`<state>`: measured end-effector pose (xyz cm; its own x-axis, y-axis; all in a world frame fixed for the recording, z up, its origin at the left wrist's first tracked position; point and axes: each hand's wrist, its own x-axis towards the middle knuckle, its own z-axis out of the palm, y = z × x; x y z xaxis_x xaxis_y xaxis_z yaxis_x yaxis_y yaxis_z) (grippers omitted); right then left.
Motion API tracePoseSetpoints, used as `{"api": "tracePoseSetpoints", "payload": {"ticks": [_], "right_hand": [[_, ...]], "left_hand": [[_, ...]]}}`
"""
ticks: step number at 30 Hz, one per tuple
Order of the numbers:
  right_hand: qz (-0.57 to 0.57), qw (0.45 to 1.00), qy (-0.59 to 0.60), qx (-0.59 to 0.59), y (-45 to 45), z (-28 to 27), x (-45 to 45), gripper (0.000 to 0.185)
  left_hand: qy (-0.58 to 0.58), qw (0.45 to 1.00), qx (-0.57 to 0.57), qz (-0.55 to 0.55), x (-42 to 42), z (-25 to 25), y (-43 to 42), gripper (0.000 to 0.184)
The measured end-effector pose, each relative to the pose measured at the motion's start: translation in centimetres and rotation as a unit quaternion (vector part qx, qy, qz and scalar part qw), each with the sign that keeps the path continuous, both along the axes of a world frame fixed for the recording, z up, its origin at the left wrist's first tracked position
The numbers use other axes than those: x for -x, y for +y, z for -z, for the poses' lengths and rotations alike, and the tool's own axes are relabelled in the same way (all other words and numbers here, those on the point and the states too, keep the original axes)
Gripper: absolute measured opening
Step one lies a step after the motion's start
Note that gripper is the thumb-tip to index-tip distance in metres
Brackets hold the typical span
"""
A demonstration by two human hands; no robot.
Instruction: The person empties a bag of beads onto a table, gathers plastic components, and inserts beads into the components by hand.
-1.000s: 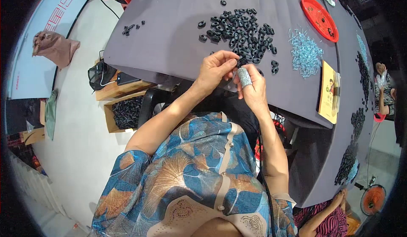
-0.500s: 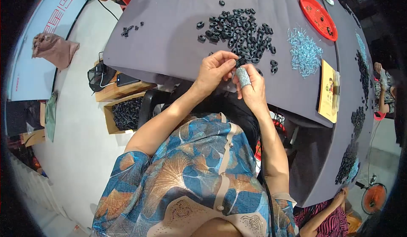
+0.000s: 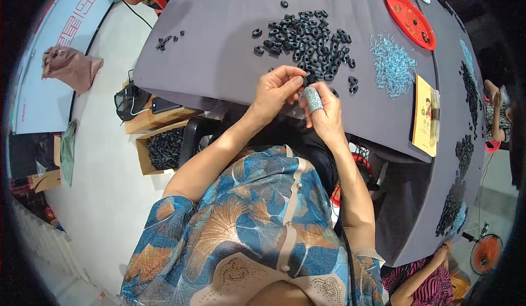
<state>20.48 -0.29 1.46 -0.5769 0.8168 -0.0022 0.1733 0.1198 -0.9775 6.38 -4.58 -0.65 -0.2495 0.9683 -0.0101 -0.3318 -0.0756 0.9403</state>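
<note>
My left hand (image 3: 275, 91) and my right hand (image 3: 323, 109) meet at the near edge of the grey table (image 3: 219, 43), fingertips almost touching. Both have their fingers pinched. Between them is a small black piece, partly hidden by the fingers and hard to tell from the pile behind. Grey-green tape (image 3: 313, 99) wraps one finger of my right hand. Just beyond my hands lies a pile of black oval parts (image 3: 315, 46). To the right of it is a heap of small clear-blue pieces (image 3: 393, 66).
A red tray (image 3: 410, 21) holds a few small bits at the upper right. A yellow booklet (image 3: 423, 117) lies by the right edge. Left below the table, a cardboard box (image 3: 143, 155) holds black parts. Other people sit at the upper left, far right and lower right.
My hands stay nearly in the same place and pose. The whole view has shifted very slightly. At the far right, another person's hand has moved a little.
</note>
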Motion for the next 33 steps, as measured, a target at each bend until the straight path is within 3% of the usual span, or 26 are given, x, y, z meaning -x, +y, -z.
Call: {"api": "tracePoseSetpoints", "payload": {"ticks": [33], "right_hand": [[0.008, 1.000, 0.000, -0.003, 0.05, -0.23, 0.09, 0.013]], "left_hand": [[-0.015, 1.000, 0.005, 0.003, -0.11, 0.06, 0.16, 0.019]]}}
